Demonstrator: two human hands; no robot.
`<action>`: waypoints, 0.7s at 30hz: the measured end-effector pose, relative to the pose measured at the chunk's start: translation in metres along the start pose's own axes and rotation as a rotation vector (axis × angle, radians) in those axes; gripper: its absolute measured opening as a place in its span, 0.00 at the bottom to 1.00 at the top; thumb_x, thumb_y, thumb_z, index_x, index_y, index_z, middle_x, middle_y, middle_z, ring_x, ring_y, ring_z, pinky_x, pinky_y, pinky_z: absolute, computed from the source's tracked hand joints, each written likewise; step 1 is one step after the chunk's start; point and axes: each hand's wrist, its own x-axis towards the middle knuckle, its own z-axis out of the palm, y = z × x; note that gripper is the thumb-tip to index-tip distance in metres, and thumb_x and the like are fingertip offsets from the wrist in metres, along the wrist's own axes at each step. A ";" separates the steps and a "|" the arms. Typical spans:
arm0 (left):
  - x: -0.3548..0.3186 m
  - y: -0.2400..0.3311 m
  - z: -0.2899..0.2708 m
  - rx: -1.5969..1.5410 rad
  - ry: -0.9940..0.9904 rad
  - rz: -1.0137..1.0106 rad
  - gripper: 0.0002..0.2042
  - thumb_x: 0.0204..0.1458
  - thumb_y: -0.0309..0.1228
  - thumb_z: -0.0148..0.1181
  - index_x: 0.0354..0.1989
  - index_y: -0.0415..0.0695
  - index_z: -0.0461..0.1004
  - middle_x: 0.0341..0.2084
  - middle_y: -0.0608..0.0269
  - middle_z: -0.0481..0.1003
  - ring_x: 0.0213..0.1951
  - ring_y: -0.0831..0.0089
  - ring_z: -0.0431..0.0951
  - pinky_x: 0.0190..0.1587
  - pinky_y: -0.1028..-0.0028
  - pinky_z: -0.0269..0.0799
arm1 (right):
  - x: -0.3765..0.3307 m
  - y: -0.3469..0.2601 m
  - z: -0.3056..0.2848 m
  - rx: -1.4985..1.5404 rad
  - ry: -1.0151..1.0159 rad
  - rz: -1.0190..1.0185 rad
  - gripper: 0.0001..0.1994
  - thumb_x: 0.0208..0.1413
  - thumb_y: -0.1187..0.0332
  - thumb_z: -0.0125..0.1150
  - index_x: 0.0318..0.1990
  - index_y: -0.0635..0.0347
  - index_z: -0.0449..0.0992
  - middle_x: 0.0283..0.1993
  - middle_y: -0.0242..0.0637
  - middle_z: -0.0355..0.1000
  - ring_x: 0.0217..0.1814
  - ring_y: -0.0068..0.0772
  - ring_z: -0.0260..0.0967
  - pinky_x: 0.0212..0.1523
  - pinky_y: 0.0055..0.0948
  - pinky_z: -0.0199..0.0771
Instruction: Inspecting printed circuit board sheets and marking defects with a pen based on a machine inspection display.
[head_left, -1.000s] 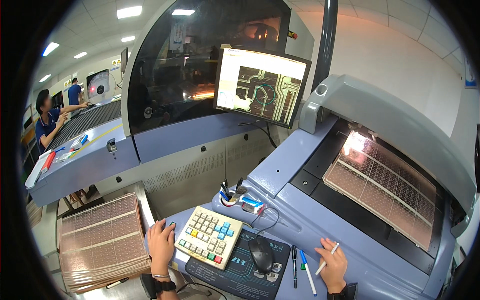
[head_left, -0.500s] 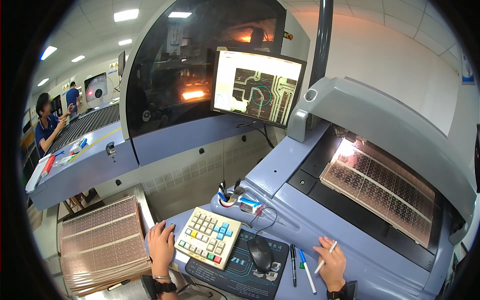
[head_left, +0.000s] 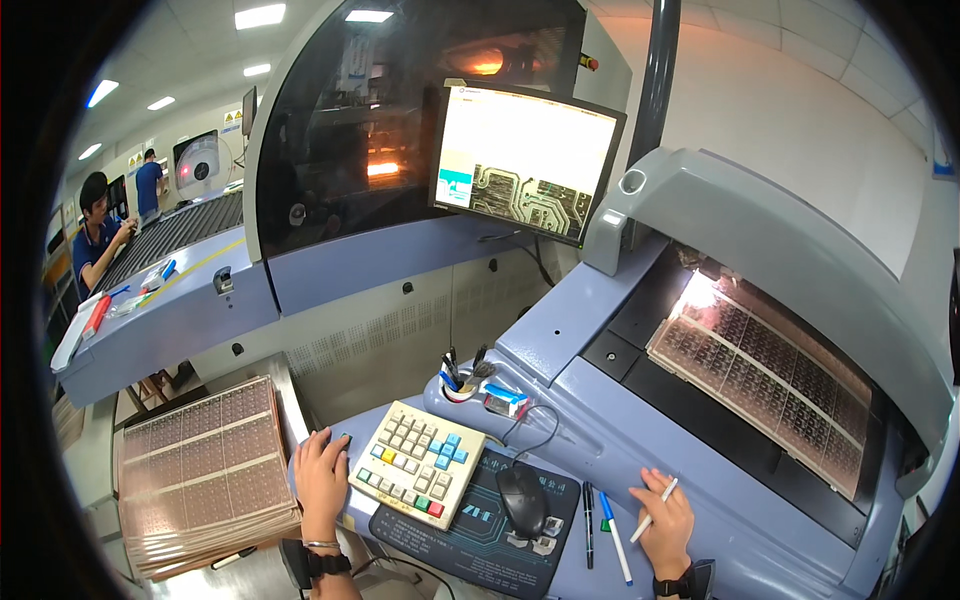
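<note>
My left hand [head_left: 322,482] lies on the blue console's edge, just left of the beige keypad [head_left: 415,463]. Its fingers are stretched out and hold nothing I can see. My right hand [head_left: 664,520] rests on the console at the right, its fingers closed around a slim white pen [head_left: 639,533]. Beside it lie a white pen with a blue cap [head_left: 617,545] and a black pen [head_left: 588,525]. A black mouse [head_left: 521,500] sits on the dark mat [head_left: 430,545], untouched. Under the grey hood, a brown patterned panel [head_left: 760,385] lies lit by a bright lamp.
A stack of similar panels [head_left: 205,470] stands at the left. The monitor [head_left: 530,160] shows magnified circuit traces. A cup of pens and brushes [head_left: 462,385] is set in the console. At the far left a person [head_left: 95,235] sits by a roller conveyor [head_left: 185,240]; another stands farther back.
The monitor's traces have changed; the circle mark is gone and a white area fills the upper part. The view has shifted slightly. Both hands keep nearly the same places.
</note>
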 end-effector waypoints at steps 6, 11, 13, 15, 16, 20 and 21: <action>-0.001 0.000 0.000 -0.005 -0.006 -0.011 0.13 0.53 0.30 0.57 0.47 0.51 0.79 0.54 0.59 0.72 0.61 0.56 0.66 0.67 0.56 0.53 | 0.000 0.000 0.000 -0.005 -0.007 0.002 0.13 0.40 0.82 0.59 0.34 0.57 0.80 0.47 0.41 0.78 0.53 0.47 0.74 0.56 0.42 0.73; -0.001 0.001 -0.002 -0.011 0.002 -0.007 0.13 0.53 0.30 0.58 0.47 0.52 0.79 0.54 0.59 0.72 0.61 0.56 0.66 0.66 0.56 0.53 | -0.001 0.000 0.000 -0.009 -0.012 0.003 0.13 0.39 0.82 0.59 0.34 0.57 0.80 0.48 0.41 0.78 0.54 0.47 0.73 0.56 0.42 0.73; -0.001 0.001 -0.001 -0.019 0.009 -0.009 0.13 0.53 0.30 0.58 0.46 0.52 0.80 0.54 0.59 0.72 0.61 0.56 0.66 0.66 0.56 0.53 | -0.002 0.001 0.001 -0.013 -0.011 0.004 0.14 0.39 0.82 0.60 0.35 0.57 0.80 0.48 0.41 0.78 0.54 0.47 0.73 0.56 0.42 0.73; 0.000 0.001 -0.002 -0.010 0.005 -0.005 0.12 0.53 0.30 0.58 0.46 0.52 0.80 0.54 0.59 0.72 0.61 0.56 0.66 0.66 0.56 0.53 | -0.001 0.000 0.001 -0.013 -0.013 0.006 0.14 0.39 0.83 0.60 0.35 0.57 0.80 0.48 0.41 0.78 0.54 0.47 0.73 0.56 0.42 0.73; 0.000 0.001 -0.002 -0.002 0.002 0.000 0.12 0.53 0.30 0.58 0.45 0.52 0.80 0.54 0.60 0.72 0.61 0.56 0.66 0.66 0.56 0.53 | -0.001 0.000 0.000 -0.014 -0.014 0.007 0.14 0.39 0.83 0.60 0.35 0.57 0.80 0.48 0.41 0.78 0.54 0.47 0.73 0.56 0.42 0.73; 0.001 0.000 0.000 -0.001 -0.011 -0.004 0.12 0.53 0.30 0.58 0.45 0.51 0.81 0.54 0.59 0.72 0.61 0.56 0.66 0.66 0.56 0.53 | -0.001 0.000 0.001 -0.014 -0.006 0.003 0.13 0.39 0.82 0.60 0.34 0.57 0.80 0.48 0.41 0.78 0.54 0.47 0.73 0.56 0.42 0.73; 0.001 0.000 0.000 0.005 -0.010 -0.001 0.12 0.53 0.30 0.58 0.45 0.51 0.80 0.54 0.59 0.72 0.61 0.56 0.66 0.66 0.56 0.53 | -0.001 0.000 0.001 -0.014 -0.007 0.002 0.13 0.39 0.82 0.60 0.34 0.57 0.80 0.47 0.41 0.78 0.54 0.47 0.73 0.56 0.42 0.73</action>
